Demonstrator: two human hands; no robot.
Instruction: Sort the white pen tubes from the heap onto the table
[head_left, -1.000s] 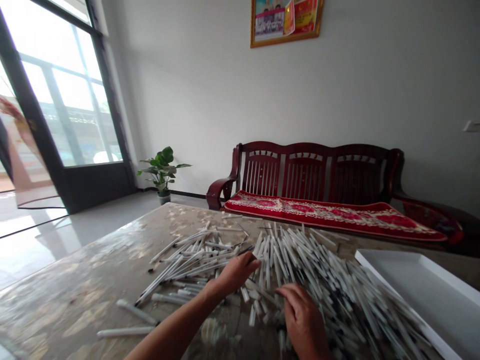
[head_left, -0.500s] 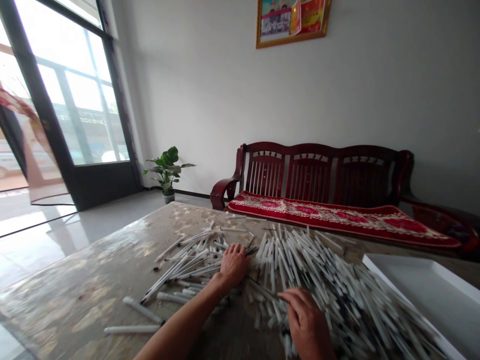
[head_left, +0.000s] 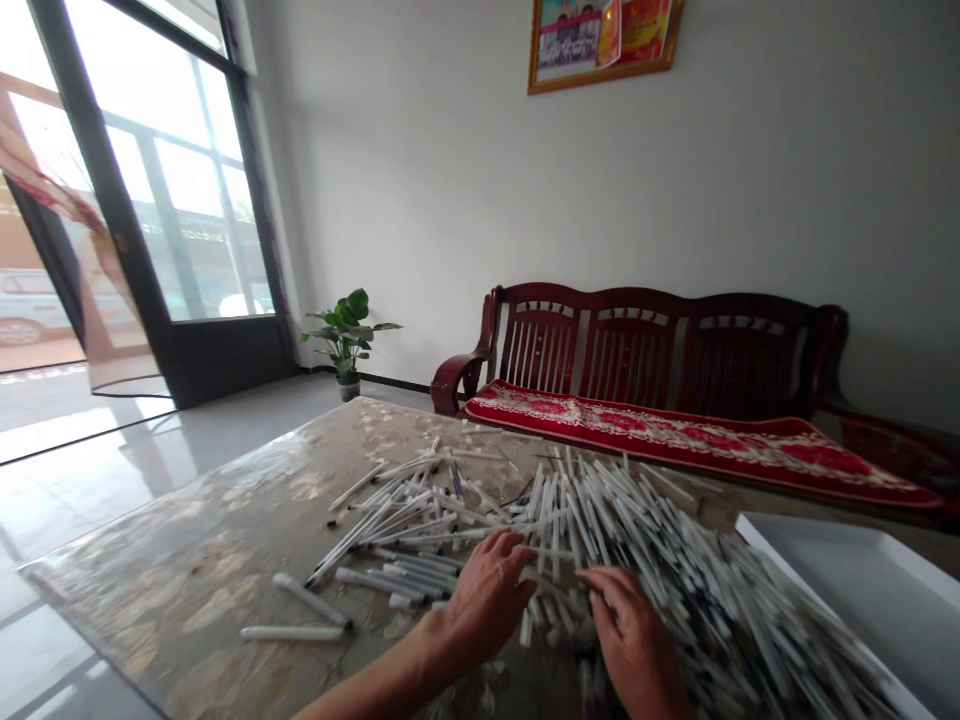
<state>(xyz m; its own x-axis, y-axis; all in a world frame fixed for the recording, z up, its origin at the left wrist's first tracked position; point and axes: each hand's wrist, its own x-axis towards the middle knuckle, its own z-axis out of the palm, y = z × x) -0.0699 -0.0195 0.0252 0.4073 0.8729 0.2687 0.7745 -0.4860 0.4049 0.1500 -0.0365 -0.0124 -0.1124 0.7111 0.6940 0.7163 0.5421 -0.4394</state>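
My left hand (head_left: 491, 585) is over the middle of the table, fingers bent and pointing toward the pen pile; a pale tube lies at its fingertips, and whether it is gripped is unclear. Close by on the right, my right hand (head_left: 634, 630) is curled, with thumb and forefinger brought together; what is between them is too blurred to name. Thin white pen barrels (head_left: 637, 520) with dark parts among them form a large heap beyond and beside my right hand. Left of my left hand lie looser pens (head_left: 375, 525), some with black ends.
A shallow white box (head_left: 847, 580) stands at the right. The patterned table (head_left: 202, 560) stretches left, with two single pens near its front. Behind it are a dark wooden bench (head_left: 622, 340) with a red cover (head_left: 675, 435), a potted plant (head_left: 346, 335) and a glass door (head_left: 180, 200).
My left hand has drawn back from the loose pens, toward me and closer to my right hand. The loose pens it covered now show. The view has shifted slightly left.
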